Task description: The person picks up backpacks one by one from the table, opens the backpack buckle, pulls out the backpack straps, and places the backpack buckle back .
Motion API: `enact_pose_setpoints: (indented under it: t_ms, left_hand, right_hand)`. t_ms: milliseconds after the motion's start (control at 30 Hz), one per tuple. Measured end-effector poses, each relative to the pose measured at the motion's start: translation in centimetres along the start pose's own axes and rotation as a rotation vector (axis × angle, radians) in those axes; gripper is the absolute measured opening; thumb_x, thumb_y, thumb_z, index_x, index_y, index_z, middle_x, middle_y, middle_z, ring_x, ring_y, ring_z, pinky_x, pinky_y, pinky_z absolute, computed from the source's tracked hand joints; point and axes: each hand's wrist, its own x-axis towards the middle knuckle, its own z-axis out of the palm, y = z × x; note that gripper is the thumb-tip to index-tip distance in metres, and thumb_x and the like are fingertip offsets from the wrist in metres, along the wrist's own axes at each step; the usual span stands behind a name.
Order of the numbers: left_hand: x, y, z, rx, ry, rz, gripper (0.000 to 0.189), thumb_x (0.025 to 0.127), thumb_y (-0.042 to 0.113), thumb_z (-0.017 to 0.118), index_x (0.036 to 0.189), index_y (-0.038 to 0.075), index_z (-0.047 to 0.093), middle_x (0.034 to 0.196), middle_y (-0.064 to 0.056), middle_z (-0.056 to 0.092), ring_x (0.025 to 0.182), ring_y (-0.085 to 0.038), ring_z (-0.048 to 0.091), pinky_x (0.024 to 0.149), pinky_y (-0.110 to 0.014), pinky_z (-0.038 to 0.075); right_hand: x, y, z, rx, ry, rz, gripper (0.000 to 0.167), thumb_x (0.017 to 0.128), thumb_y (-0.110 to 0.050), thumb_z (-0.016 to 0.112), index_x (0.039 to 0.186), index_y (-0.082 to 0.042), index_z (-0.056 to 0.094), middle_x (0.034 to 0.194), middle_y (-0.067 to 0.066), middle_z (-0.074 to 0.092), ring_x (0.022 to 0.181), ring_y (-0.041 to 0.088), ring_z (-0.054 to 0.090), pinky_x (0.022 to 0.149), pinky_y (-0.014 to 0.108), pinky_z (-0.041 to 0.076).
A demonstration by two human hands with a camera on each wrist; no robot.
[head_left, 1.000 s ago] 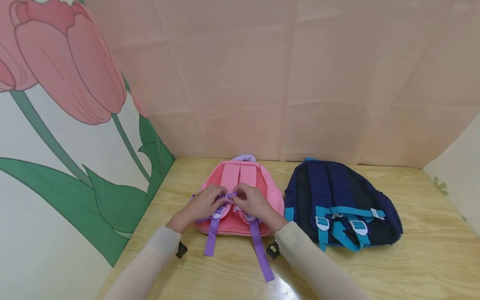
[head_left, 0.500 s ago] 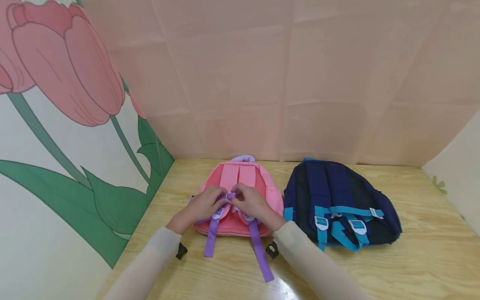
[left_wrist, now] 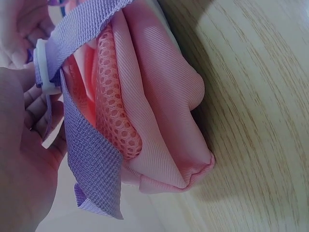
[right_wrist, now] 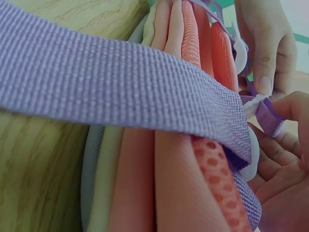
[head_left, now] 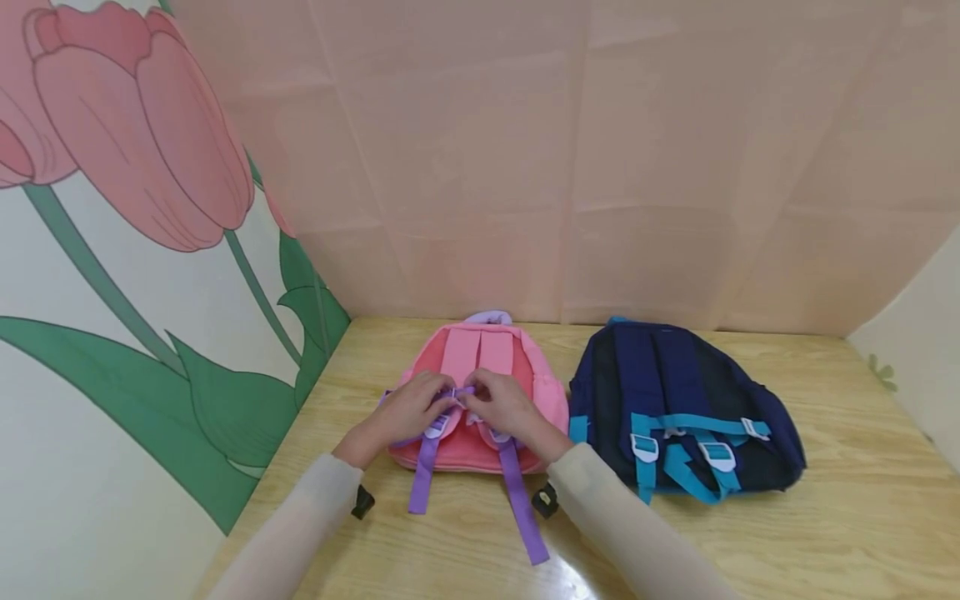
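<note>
A pink backpack (head_left: 551,404) with purple straps lies back side up on the table. My left hand (head_left: 408,408) is over its middle, and its thumb touches a small white buckle (right_wrist: 253,103) on a narrow purple strap, pinching there. On the other side, my right hand (head_left: 508,404) pinches the short purple strap end (right_wrist: 270,122) between thumb and fingers. White strap adjusters (left_wrist: 46,65) sit on the shoulder straps beneath the hands. Two purple strap tails (head_left: 521,508) hang toward the front. The fingers partly hide the buckle in the head view.
A navy backpack (head_left: 682,367) with turquoise straps and white adjusters lies just right of the pink one. Both rest on a light wooden table (head_left: 862,433). A pink cloth backdrop (head_left: 480,167) stands behind, and a tulip-printed panel (head_left: 150,292) stands at left.
</note>
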Motion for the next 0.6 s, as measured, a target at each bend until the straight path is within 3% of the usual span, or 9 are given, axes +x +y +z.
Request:
enact_pose_setpoints:
  t_ms: [267, 600]
  left_hand:
    - [-0.14, -0.01, -0.11, 0.006, -0.011, -0.020, 0.021, 0.105, 0.024, 0.058, 0.122, 0.012, 0.061, 0.112, -0.001, 0.060, 0.102, -0.013, 0.055, 0.091, -0.036, 0.051]
    - [-0.05, -0.04, 0.05, 0.015, -0.014, -0.009, 0.023, 0.105, 0.025, 0.058, 0.123, 0.012, 0.060, 0.114, -0.001, 0.060, 0.106, -0.014, 0.055, 0.095, -0.036, 0.051]
  right_hand:
    - [-0.21, 0.42, -0.01, 0.004, 0.027, -0.008, 0.009, 0.096, -0.023, 0.071, 0.100, -0.017, 0.067, 0.093, -0.004, 0.070, 0.086, 0.010, 0.063, 0.080, 0.032, 0.055]
    - [-0.08, -0.12, 0.04, -0.046, 0.007, -0.058, 0.018, 0.097, -0.019, 0.068, 0.114, -0.013, 0.070, 0.101, 0.000, 0.071, 0.090, 0.012, 0.064, 0.083, 0.033, 0.056]
